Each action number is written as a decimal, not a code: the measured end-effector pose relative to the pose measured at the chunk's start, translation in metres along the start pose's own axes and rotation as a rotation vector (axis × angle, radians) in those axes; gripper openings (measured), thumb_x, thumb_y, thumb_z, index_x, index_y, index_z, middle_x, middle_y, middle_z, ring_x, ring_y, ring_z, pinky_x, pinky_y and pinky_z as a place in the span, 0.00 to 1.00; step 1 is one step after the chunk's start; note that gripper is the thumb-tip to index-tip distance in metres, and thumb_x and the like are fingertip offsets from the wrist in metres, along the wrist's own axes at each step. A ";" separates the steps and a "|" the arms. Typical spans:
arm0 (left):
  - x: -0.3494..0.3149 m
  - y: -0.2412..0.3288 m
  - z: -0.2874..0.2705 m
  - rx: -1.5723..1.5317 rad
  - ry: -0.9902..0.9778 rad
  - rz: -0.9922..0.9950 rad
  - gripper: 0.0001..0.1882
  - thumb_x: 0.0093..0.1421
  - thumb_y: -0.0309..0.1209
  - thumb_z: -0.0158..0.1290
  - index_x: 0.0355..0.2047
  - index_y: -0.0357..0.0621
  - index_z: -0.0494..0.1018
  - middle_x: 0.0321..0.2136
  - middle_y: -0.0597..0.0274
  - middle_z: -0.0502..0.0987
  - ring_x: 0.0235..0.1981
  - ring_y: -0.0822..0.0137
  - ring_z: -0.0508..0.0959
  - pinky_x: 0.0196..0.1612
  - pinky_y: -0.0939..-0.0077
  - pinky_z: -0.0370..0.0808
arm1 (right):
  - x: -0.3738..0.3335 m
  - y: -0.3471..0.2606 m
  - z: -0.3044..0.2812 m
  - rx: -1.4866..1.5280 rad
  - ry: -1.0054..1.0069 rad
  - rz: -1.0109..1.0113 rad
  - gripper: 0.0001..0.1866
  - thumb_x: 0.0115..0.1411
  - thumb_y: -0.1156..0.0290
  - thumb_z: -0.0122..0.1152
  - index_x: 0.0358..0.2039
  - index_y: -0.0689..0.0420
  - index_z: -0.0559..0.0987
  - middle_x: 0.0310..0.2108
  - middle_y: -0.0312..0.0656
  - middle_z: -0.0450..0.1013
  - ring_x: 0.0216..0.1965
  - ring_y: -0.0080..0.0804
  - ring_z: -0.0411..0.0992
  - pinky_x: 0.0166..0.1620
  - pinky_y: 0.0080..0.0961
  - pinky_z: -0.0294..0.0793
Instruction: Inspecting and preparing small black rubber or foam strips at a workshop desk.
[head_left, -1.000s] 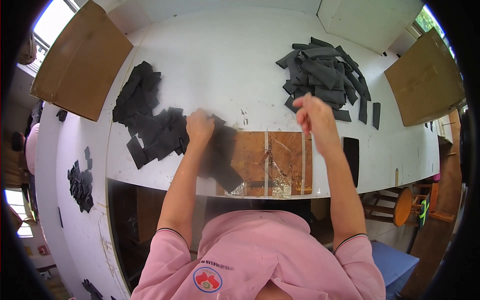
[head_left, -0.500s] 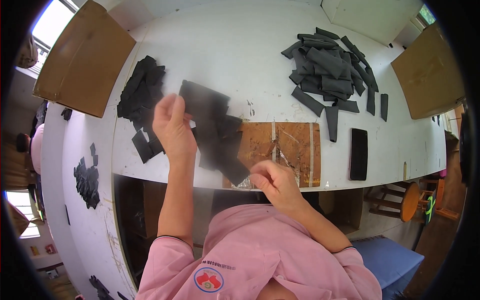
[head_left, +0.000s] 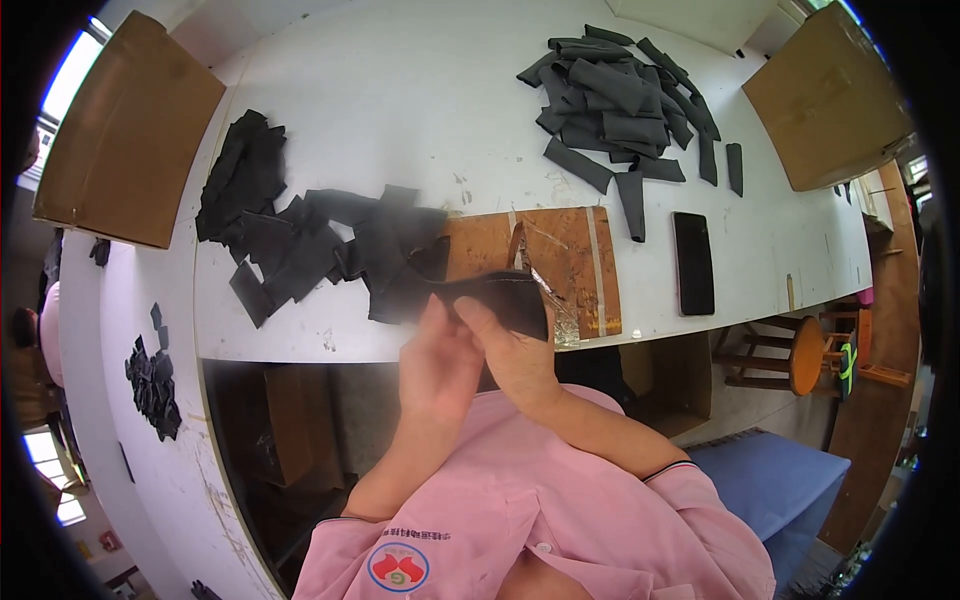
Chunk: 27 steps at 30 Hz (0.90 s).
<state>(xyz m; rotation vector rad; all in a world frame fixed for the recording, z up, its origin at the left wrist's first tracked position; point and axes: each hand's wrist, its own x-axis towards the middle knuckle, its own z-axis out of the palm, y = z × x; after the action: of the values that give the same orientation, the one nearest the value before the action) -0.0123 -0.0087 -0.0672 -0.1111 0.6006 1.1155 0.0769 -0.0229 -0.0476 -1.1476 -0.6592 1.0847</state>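
Over the near edge of the white table, my two hands hold a dark grey fabric piece (head_left: 515, 303) between them. My left hand (head_left: 440, 350), smeared by motion, grips its left part with the thumb up. My right hand (head_left: 510, 350) is closed on its middle, thumb on top, fingers hidden beneath. A pale line runs along the piece's upper edge. Just beyond my left hand, several flat dark fabric pieces (head_left: 300, 250) lie spread and overlapping, reaching a heap of similar pieces (head_left: 245, 175). Under and beyond the held piece is a worn brown board (head_left: 580, 250) with tape strips.
A pile of dark tube-like fabric pieces (head_left: 620, 100) lies at the far right. Near it rests a black phone (head_left: 693, 262). Cardboard boxes (head_left: 130, 130) stand at both sides. Small dark scraps (head_left: 155, 385) lie on the left side table. A wooden stool (head_left: 806, 355) stands right.
My left hand has come down and right from the spread fabric to meet my right hand. The dark pieces it held up now lie on the table, and one piece is between both hands.
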 end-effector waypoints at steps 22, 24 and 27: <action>-0.028 0.057 0.073 1.852 -0.804 0.404 0.07 0.45 0.22 0.55 0.27 0.36 0.72 0.21 0.58 0.74 0.21 0.66 0.75 0.25 0.80 0.70 | 0.028 -0.032 -0.041 -0.835 -0.967 -0.090 0.13 0.40 0.71 0.64 0.25 0.67 0.76 0.20 0.50 0.69 0.25 0.42 0.70 0.29 0.32 0.66; -0.029 0.057 0.074 1.929 -0.855 0.427 0.07 0.44 0.21 0.55 0.27 0.36 0.72 0.20 0.58 0.74 0.20 0.65 0.75 0.24 0.80 0.70 | 0.030 -0.027 -0.044 -0.864 -1.029 -0.081 0.12 0.40 0.72 0.64 0.24 0.67 0.76 0.18 0.52 0.69 0.24 0.44 0.70 0.29 0.32 0.67; -0.029 0.057 0.074 1.993 -0.835 0.388 0.07 0.44 0.20 0.54 0.26 0.36 0.72 0.19 0.57 0.73 0.18 0.64 0.74 0.22 0.80 0.69 | 0.030 -0.021 -0.045 -0.805 -1.055 -0.152 0.12 0.39 0.73 0.64 0.22 0.68 0.75 0.17 0.53 0.68 0.23 0.46 0.69 0.29 0.32 0.68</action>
<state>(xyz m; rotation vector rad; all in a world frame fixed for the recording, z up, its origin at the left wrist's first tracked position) -0.0409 0.0212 0.0214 2.1218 0.7131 0.3880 0.1342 -0.0135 -0.0451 -1.0741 -2.1148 1.2977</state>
